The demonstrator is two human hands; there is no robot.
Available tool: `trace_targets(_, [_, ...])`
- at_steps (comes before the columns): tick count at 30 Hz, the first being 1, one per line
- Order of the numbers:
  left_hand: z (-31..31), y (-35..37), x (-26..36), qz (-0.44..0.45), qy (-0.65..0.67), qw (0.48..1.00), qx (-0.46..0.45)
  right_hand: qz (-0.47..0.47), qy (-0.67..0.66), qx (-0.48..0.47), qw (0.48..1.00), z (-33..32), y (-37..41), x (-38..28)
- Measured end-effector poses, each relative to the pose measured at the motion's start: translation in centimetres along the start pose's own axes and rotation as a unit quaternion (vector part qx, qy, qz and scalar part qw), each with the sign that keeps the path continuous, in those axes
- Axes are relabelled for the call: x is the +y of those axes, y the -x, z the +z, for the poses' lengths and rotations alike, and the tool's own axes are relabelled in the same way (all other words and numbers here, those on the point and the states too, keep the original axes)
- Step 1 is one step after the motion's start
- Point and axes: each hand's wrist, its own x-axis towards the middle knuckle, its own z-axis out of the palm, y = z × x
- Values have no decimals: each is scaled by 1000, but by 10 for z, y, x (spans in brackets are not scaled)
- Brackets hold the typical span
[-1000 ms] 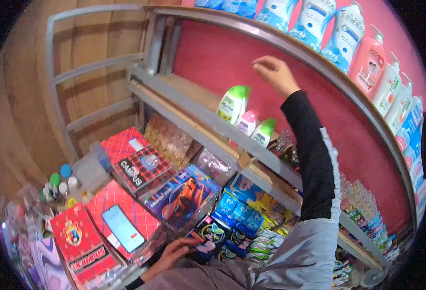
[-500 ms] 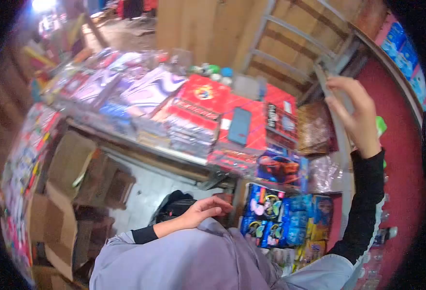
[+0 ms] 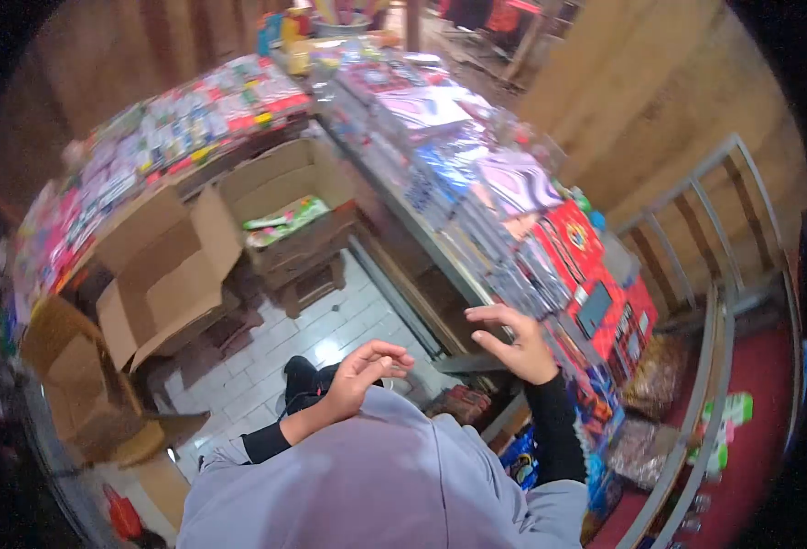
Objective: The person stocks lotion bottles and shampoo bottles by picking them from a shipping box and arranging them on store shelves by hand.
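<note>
Hovering open and empty — left hand point(image 3: 367, 366), right hand point(image 3: 511, 339) — over tiled floor point(image 3: 325, 325), beside counter point(image 3: 426, 242).

I saw matt cardboard boxes point(image 3: 170, 274) left of my left hand point(image 3: 367, 366), glossy plastic-wrapped packs point(image 3: 513, 183) beyond my right hand point(image 3: 513, 343).
</note>
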Motion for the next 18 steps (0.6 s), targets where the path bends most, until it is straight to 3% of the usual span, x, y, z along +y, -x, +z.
trace_targets(2, [-31,15,23,38,-14,998,46,89,-154,-30,984,55,-32,23])
trace_targets(6, [-93,41,82,46,-31,977,205,103,-261,-111,953,174,-97,62])
trace_targets(9, [-140,44,106,99,-67,967,225,115,-290,-145,939,233,-143,65])
trace_targets(12, [-179,39,124,126,-77,958,247,136,-332,-160,919,267,-190,82])
trace_targets(18, [-229,1,141,124,-76,941,304,197,-353,-180,897,272,-315,118])
